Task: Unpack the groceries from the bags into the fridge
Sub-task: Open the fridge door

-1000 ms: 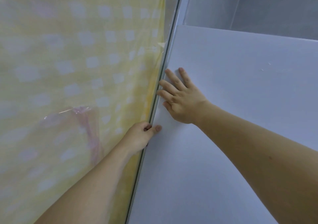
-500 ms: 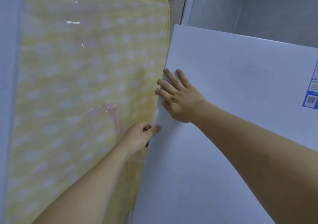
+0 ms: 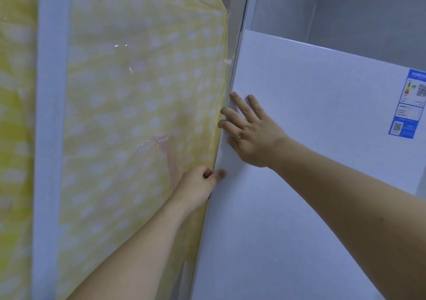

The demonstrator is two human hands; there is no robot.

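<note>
Left hand pinches the fridge door at its upright left edge; right hand rests flat just above.

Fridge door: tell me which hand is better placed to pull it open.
Left. The left hand already curls round the fridge door at its edge, thumb on the front. The right hand lies flat on the door face, so it can probably only push.

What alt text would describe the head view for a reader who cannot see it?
Two bare hands work at the left edge of a white fridge door: the left hand grips the edge, and the right hand lies flat on the door. A yellow dotted cover hangs to the left, and a blue label sits at the door's right.
</note>
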